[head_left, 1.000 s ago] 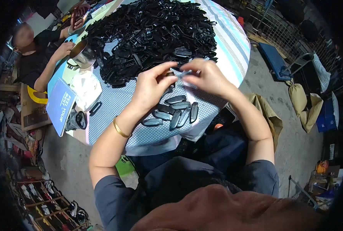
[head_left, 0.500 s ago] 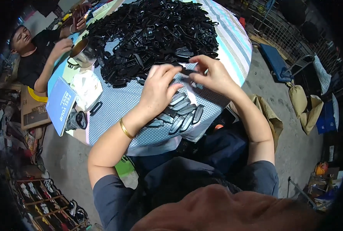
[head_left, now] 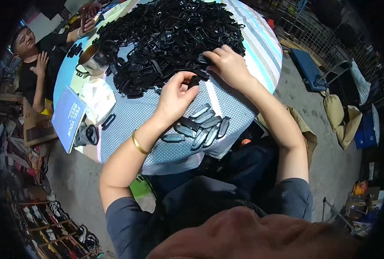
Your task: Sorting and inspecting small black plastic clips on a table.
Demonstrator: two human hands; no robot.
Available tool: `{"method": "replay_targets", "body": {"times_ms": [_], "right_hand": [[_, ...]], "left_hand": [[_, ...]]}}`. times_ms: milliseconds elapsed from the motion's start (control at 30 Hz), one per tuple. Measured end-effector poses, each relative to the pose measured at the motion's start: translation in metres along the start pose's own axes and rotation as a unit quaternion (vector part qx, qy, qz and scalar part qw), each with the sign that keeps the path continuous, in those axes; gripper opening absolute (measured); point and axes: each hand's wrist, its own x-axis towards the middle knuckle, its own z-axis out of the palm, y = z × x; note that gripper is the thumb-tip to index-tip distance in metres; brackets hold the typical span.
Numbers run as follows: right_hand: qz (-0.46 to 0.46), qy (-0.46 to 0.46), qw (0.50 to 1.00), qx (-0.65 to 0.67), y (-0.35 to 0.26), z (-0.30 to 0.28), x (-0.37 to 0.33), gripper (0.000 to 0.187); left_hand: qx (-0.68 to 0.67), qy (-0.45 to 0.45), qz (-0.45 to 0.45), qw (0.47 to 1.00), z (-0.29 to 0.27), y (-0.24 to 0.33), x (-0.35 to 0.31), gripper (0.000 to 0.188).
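A big heap of black plastic buckle pieces (head_left: 170, 34) covers the far half of the round table. My left hand (head_left: 177, 96) is closed at the heap's near edge, with a small black plastic buckle piece (head_left: 193, 81) between thumb and fingers. Farther right, my right hand (head_left: 231, 68) reaches to the heap's near right side. Its fingers are curled among the black pieces, and whatever they grip is hidden. Below my left hand, several long dark buckle pieces with pale, shiny edges (head_left: 206, 123) lie in a loose group on the dotted tablecloth (head_left: 153, 129).
Left of the heap stand a metal mug (head_left: 93, 60) and a white plastic bag (head_left: 98, 101). A blue notebook (head_left: 69, 116) leans out over the table edge near a dark rolled item (head_left: 86, 135). One black buckle piece (head_left: 108, 121) lies apart. Across the left side sits another person (head_left: 36, 64).
My hands have separated: the right moved up to the heap, while the left stayed low with a black piece. The other person's hand went from near the mug to their chest.
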Motion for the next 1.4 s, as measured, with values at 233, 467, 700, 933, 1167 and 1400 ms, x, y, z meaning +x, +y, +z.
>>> {"method": "replay_targets", "body": {"times_ms": [233,467,700,933,1167,1400], "right_hand": [[0.148,-0.043,0.979,0.134,-0.002,-0.021,-0.007,0.03],[0.14,-0.1,0.929,0.326,-0.004,-0.036,-0.018,0.03],[-0.017,-0.051,0.942,0.331,-0.027,-0.05,-0.019,0.034],[0.255,0.055,0.82,0.51,-0.057,-0.028,-0.02,0.029],[0.161,0.085,0.881,0.437,-0.076,-0.017,-0.024,0.034],[0.241,0.049,0.834,0.494,-0.058,-0.019,-0.023,0.036]], "left_hand": [[0.01,0.041,0.039,0.998,-0.001,-0.005,0.003,0.029],[0.358,-0.007,0.238,0.903,0.0,0.005,-0.002,0.031],[0.088,0.02,0.079,0.993,-0.001,0.013,0.0,0.035],[-0.291,-0.056,-0.071,0.952,-0.002,0.01,0.001,0.031],[-0.373,-0.001,-0.084,0.924,-0.006,0.01,0.001,0.025],[-0.198,0.022,0.009,0.98,-0.007,0.008,0.005,0.031]]}}
